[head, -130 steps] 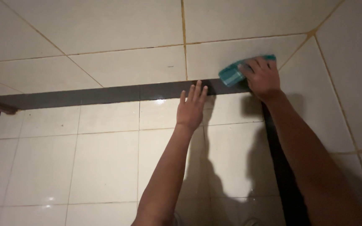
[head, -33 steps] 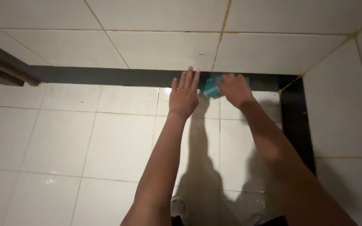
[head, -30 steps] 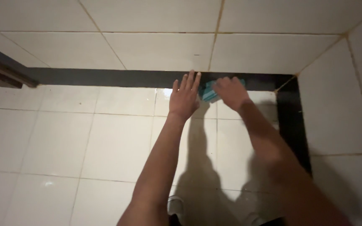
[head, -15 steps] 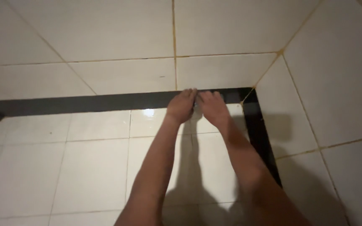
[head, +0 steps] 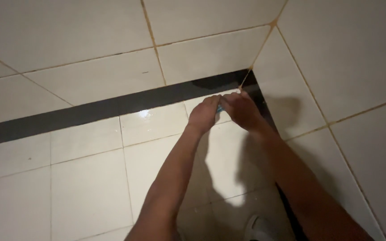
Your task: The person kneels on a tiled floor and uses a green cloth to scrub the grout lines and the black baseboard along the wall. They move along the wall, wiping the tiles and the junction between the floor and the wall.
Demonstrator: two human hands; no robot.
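Pressing a teal cloth (head: 220,108) between left hand (head: 204,114) and right hand (head: 241,109)

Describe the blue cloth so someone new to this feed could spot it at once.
Follow the dark border strip along the floor to the corner where the tiled walls meet. There the left hand and right hand press together; the blue cloth is the only coloured sliver, between them.

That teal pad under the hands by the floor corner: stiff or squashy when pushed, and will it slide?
Probably soft: the teal pad is nearly swallowed between the left hand and right hand, with only a sliver showing. Likely light, given that size. It may slide readily, since the white floor tile beside it is glossy and glints as if wet.
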